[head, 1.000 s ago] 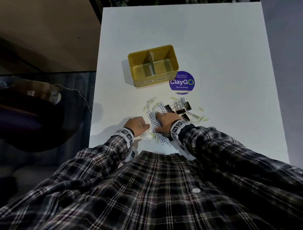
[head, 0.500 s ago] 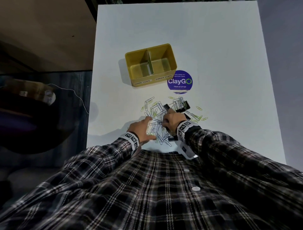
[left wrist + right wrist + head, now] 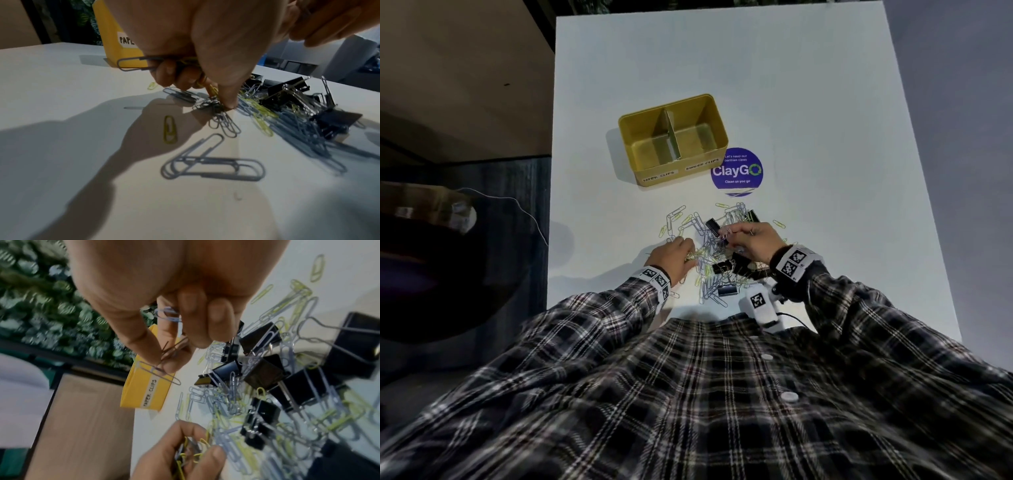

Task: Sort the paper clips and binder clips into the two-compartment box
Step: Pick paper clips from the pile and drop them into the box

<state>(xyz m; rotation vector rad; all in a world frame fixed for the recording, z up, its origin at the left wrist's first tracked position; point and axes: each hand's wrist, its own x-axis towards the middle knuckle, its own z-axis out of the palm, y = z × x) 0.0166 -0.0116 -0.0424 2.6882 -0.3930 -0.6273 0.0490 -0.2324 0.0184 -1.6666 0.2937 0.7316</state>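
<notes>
**Two hands dig in the clip pile**

The white table [image 3: 808, 102] is big and smooth, and it fills most of the head view. To its left the floor is brown, with a strip of dark blue nearer the person. Behind the table's far edge, the wrist views show a wall of green leaves [image 3: 41, 296].

On the table stands the yellow two-compartment box [image 3: 640, 169]. A wall down the middle splits it in two, and both sides look bare inside. The front has two little labels (one reads "PAPER CLIPS"; the other is too blurry for me to be sure). Just beside the box, on its right, is a round purple ClayGo sticker [image 3: 737, 170].

Near the person lies the pile. The black binder clips [image 3: 727, 290] sit mixed in with silver and yellow paper clips [image 3: 674, 216], which spread out well to the left of the pile too.

The person wears a checked shirt [image 3: 688, 394]. The right hand [image 3: 751, 240] is lifted over the pile, and its thumb and fingers pinch a few silver paper clips. The left hand [image 3: 671, 255] is curled round a small bunch of silver and yellow paper clips, with its fingertip down on the table at the pile's left edge.
</notes>
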